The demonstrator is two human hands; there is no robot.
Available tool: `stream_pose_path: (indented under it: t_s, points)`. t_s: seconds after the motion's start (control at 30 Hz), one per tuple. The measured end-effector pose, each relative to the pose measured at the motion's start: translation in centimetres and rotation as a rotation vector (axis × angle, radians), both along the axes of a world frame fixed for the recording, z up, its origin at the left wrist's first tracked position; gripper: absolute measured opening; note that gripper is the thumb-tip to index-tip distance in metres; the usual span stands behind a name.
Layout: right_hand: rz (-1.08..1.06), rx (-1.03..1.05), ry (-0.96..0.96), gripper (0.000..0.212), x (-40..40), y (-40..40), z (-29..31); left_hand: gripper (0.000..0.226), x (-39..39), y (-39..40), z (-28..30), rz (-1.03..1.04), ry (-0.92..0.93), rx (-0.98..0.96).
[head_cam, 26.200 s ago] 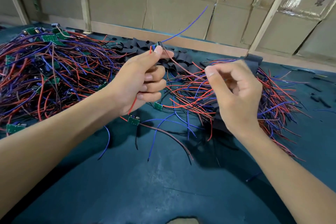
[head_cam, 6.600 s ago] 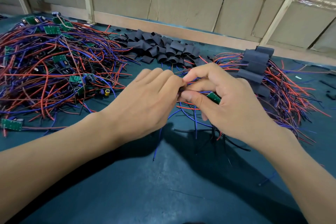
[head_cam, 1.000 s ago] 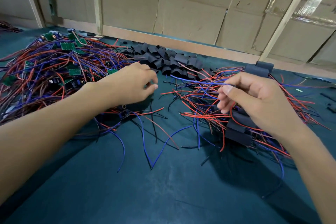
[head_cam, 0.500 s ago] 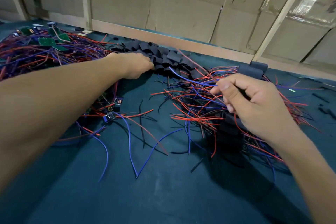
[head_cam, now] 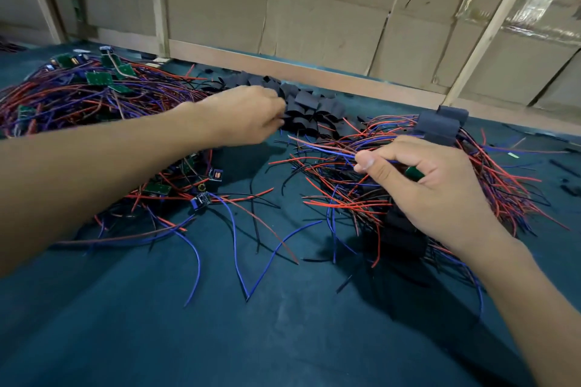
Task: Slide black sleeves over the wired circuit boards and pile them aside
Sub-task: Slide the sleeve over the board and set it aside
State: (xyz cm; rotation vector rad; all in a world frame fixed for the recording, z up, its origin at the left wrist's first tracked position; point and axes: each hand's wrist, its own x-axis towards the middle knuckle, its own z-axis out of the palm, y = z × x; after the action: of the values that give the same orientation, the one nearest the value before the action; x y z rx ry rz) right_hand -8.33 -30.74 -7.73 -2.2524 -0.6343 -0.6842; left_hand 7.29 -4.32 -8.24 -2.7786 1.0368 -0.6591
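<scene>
Left hand (head_cam: 248,116): reaches to the heap of loose black sleeves (head_cam: 309,110) by the far edge, fingertips in among them (whether it has one pinched, I cannot tell).
Right hand (head_cam: 421,185): curled round a green circuit board (head_cam: 413,173), its wires sticking out leftward.
Sleeved boards (head_cam: 437,127): piled on the right.
Bare boards (head_cam: 97,78): tangled heap on the left.

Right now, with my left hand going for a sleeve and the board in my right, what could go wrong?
1. The left hand reaches into the packed heap of black sleeves; it may well drag out several at once.
2. The right hand holds the green board right over the finished pile, so its loose wires could snag there.
3. Stray wires on the mat might catch a forearm.
</scene>
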Motion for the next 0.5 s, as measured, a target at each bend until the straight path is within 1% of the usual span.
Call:
stream_pose_path:
  t_s: [0.07, 0.1, 0.17, 0.27, 0.3, 0.33, 0.4, 0.5]
  points:
    - [-0.020, 0.013, -0.029, 0.026, 0.1, -0.2, -0.1, 0.017, -3.2, 0.0, -0.4, -0.059, 0.105, -0.440]
    - [-0.027, 0.028, -0.024, 0.024, 0.2, -0.4, 0.0, 0.014, -4.9, -0.1, -0.9, -0.070, 0.162, -0.608]
    - [-0.034, 0.057, 0.007, 0.019, 0.3, -0.6, 0.1, 0.015, -8.1, -0.2, -2.0, -0.077, 0.352, -0.875]
    - [-0.028, 0.050, 0.041, 0.021, 0.2, -0.7, 0.2, 0.025, -10.9, -0.5, -3.0, -0.152, 0.733, -1.253]
    - [-0.022, 0.030, 0.036, 0.024, 0.2, -0.6, 0.2, 0.028, -11.5, -0.6, -2.8, -0.172, 0.842, -1.354]
    - [-0.018, 0.011, 0.030, 0.028, 0.2, -0.6, 0.2, 0.030, -11.9, -0.8, -2.5, -0.190, 0.913, -1.420]
    - [-0.007, -0.017, 0.025, 0.026, 0.3, -0.6, 0.2, 0.032, -12.4, -0.8, -1.8, -0.228, 0.972, -1.491]
    - [0.010, -0.048, -0.003, 0.021, 0.1, -0.9, 0.3, 0.027, -13.0, -0.3, -1.4, -0.245, 1.048, -1.524]
